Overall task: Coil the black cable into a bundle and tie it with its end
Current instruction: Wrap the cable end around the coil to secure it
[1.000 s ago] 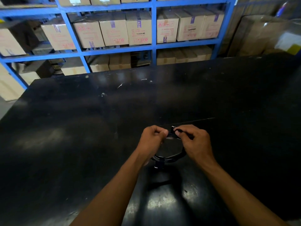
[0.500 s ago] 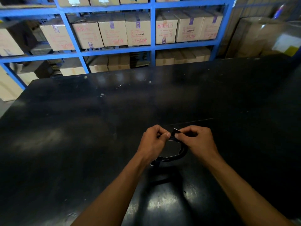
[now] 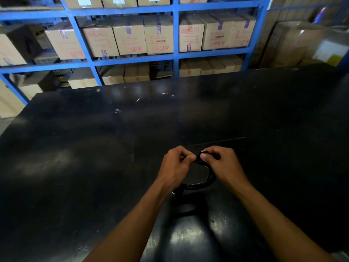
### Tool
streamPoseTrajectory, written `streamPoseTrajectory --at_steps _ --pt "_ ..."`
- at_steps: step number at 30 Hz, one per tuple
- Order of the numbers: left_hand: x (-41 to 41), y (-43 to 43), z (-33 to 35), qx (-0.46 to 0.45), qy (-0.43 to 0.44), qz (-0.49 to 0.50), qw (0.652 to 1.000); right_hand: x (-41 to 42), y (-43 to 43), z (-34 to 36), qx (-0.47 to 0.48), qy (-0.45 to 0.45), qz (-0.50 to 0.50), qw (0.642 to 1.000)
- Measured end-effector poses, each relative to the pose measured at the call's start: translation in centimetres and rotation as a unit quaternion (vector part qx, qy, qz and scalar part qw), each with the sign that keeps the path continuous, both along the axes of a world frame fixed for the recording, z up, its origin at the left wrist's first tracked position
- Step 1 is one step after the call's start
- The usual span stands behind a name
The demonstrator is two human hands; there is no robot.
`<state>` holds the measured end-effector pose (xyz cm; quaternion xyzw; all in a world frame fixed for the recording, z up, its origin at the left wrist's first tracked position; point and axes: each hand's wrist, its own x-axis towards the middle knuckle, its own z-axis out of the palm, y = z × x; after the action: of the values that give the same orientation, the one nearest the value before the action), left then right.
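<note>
1. While the black cable (image 3: pixel 207 181) hangs as a small coil between both hands, just above the dark table (image 3: pixel 94 148), I judge the coiling done and the tying under way.
2. The left hand (image 3: pixel 175 167) has its fingers curled, thumb and forefinger pinching the top of the coil. The right hand (image 3: pixel 222 165) pinches the same spot from the other side, on what looks to me like the loose end (image 3: pixel 201 154).
3. Next, I reckon, that end must pass round the bundle and be drawn snug, with the left pinch holding the loops together.
4. A fitting (image 3: pixel 178 190) shows at the coil's bottom, too dark for me to identify.
5. Blue shelving (image 3: pixel 175 57) stacked with cardboard boxes (image 3: pixel 130 37) stands beyond the table's far edge, well apart from the hands.
6. The main hindrance, as I see it, is contrast: black strands against a black top.
</note>
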<state>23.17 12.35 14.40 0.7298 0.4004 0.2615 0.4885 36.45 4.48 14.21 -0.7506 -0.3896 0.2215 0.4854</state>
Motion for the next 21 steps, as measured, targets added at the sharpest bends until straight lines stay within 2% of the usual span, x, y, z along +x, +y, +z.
streamPoseTrajectory --at_steps 9,15,21 --pt "-1.1 -0.7 -0.1 -0.021 -0.014 0.003 1.000 -1.6 0.8 -0.4 -0.023 -0.019 -0.060 0.998" --pt "-2.0 -0.5 -0.6 -0.037 -0.026 0.027 0.999 -3.3 2.1 -0.2 -0.067 0.074 -0.112 0.989" --pt "-4.1 1.2 0.0 -0.076 -0.059 0.091 0.991 -4.5 2.8 0.4 -0.038 0.141 -0.075 0.986"
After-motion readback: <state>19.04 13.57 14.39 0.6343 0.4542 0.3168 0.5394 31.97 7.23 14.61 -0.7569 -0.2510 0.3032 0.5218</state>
